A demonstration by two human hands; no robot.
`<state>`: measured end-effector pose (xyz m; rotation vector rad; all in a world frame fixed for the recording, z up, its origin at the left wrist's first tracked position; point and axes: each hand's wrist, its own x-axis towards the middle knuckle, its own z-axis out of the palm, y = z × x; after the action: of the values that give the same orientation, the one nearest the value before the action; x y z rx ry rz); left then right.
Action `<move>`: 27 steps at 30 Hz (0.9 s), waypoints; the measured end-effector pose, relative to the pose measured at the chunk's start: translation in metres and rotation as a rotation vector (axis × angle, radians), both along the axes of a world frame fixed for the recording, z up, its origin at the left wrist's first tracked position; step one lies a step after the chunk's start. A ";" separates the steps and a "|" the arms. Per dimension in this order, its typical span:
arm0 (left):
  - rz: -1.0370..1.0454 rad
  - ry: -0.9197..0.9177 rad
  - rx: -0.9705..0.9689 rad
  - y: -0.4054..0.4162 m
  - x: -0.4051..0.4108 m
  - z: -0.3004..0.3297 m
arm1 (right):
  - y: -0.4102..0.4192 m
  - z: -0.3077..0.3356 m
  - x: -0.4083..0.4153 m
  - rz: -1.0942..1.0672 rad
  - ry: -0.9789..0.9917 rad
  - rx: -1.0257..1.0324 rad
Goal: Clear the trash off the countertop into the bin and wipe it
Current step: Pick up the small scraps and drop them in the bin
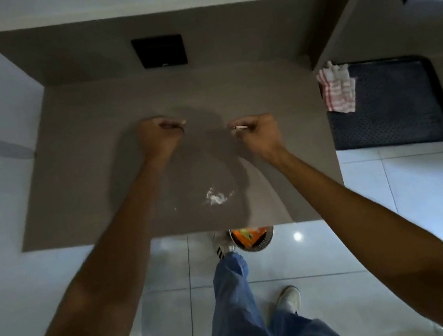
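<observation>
Both my hands hover over the grey countertop [90,167]. My left hand [160,135] is curled into a fist, and nothing shows in it. The fingers of my right hand [259,131] pinch a small white scrap [238,127] that sticks out to the left. A patch of white crumbs or powder [216,197] lies on the counter nearer the front edge, between my forearms. Under the front edge stands a round bin [256,240], partly hidden by the counter, with orange wrappers inside.
A red-and-white checked cloth [338,89] lies on a dark tray [399,107] to the right of the counter. A black wall socket [159,51] sits on the back panel. My legs and white shoes stand on the tiled floor beside the bin.
</observation>
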<state>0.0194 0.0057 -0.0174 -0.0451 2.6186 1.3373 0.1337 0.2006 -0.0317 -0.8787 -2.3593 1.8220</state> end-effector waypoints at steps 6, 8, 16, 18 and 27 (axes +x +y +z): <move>0.031 -0.443 0.447 -0.001 0.209 -0.003 | -0.041 0.003 0.128 -0.037 -0.105 -0.887; 0.078 -0.555 0.441 -0.014 0.272 -0.024 | -0.053 -0.010 0.177 -0.049 -0.226 -0.975; 0.404 -0.955 0.325 -0.006 0.326 -0.183 | -0.062 -0.177 0.252 -0.415 -0.579 -1.001; 0.390 -0.948 0.236 0.009 0.308 -0.255 | -0.063 -0.251 0.235 -0.477 -0.538 -1.001; 0.136 -0.944 0.260 0.026 0.275 -0.391 | -0.058 -0.394 0.197 -0.490 -0.536 -0.883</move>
<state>0.2948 0.0314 -0.4082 -0.6483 1.6647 1.2502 0.3304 0.1429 -0.4253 -1.9989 -1.1655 2.5784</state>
